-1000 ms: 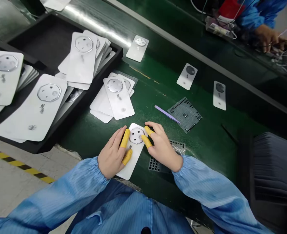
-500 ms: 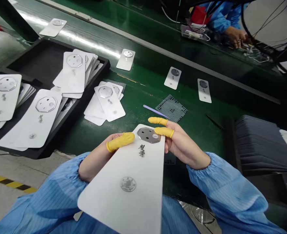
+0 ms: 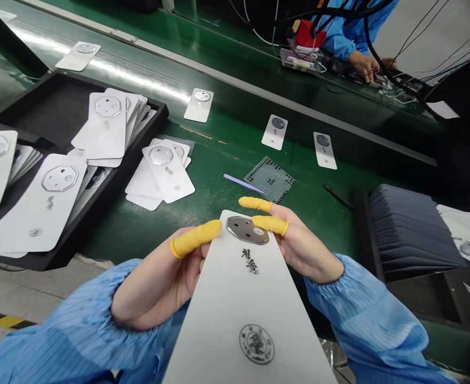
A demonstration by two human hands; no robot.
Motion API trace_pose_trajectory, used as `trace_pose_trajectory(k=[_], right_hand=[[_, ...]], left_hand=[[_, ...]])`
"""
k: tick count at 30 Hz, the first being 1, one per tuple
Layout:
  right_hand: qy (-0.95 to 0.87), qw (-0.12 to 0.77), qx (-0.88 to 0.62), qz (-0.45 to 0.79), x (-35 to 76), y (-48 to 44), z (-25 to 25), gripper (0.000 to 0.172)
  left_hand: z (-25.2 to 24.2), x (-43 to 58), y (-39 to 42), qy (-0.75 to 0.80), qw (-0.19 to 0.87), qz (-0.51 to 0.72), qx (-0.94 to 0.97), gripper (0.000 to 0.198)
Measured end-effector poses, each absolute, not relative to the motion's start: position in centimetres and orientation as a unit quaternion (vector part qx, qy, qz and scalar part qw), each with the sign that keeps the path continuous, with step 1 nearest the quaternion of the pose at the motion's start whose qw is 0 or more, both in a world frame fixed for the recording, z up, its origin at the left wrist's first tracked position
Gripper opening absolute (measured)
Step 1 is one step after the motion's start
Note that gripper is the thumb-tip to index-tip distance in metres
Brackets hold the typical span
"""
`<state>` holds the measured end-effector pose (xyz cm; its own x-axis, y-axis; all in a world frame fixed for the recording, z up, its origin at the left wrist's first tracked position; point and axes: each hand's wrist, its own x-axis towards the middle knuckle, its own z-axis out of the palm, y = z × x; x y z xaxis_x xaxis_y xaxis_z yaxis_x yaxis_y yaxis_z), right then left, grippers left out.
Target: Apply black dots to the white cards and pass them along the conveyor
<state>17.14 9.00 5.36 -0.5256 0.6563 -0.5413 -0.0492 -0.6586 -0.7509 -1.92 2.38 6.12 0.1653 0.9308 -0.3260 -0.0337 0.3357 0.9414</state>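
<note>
Low in the middle is a white phone back cover (image 3: 235, 298) with a dark octagonal camera plate (image 3: 248, 230) at its far end, black lettering and a round printed seal. My left hand (image 3: 179, 266) grips its left edge, a thumb in a yellow finger cot on top and fingers curled beneath. At the far right corner my right hand (image 3: 294, 240) holds it too. One yellow-cotted finger rests on the camera plate, another stretches past the top edge, and the remaining fingers are partly hidden. Beyond lie a purple tweezers-like tool (image 3: 243, 184) and a clear sheet of small black dots (image 3: 270, 178).
A black tray (image 3: 155, 114) at left carries stacked white covers. More covers (image 3: 171, 170) are piled beside it. Single covers (image 3: 199, 105) lie along the green bench. Dark dividers (image 3: 408, 229) fill a rack at right. Across the bench, a co-worker's hand (image 3: 365, 65) is among cables.
The near end of the phone back cover has swung right and come closer to me, so its seal looks larger. Both hands keep their grip. The surroundings have shifted left in view.
</note>
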Motion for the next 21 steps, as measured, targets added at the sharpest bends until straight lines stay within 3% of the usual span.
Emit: trace_pose_trajectory(k=[3, 6, 12, 17, 21], right_hand=[[-0.414, 0.248, -0.406, 0.776, 17.7, 9.0, 5.1, 0.042], [-0.489, 0.255, -0.384, 0.741, 18.6, 8.7, 4.0, 0.047], [-0.582, 0.238, -0.442, 0.639, 22.6, 7.7, 0.1, 0.047], [-0.706, 0.161, -0.591, 0.356, 30.7, 9.1, 0.9, 0.031], [-0.686, 0.115, -0.679, 0.234, 35.4, 12.5, 2.0, 0.026]], left_hand=[[5.7, -1.7, 4.0, 0.470, 0.762, 0.349, 0.278, 0.038], [4.0, -0.8, 5.2, 0.462, 0.786, 0.305, 0.274, 0.031], [-0.3, 3.3, 5.2, 0.461, 0.682, 0.318, 0.471, 0.026], [-2.9, 2.5, 5.2, 0.450, 0.483, 0.411, 0.628, 0.036], [-4.4, -0.1, 5.4, 0.434, 0.448, 0.442, 0.644, 0.029]])
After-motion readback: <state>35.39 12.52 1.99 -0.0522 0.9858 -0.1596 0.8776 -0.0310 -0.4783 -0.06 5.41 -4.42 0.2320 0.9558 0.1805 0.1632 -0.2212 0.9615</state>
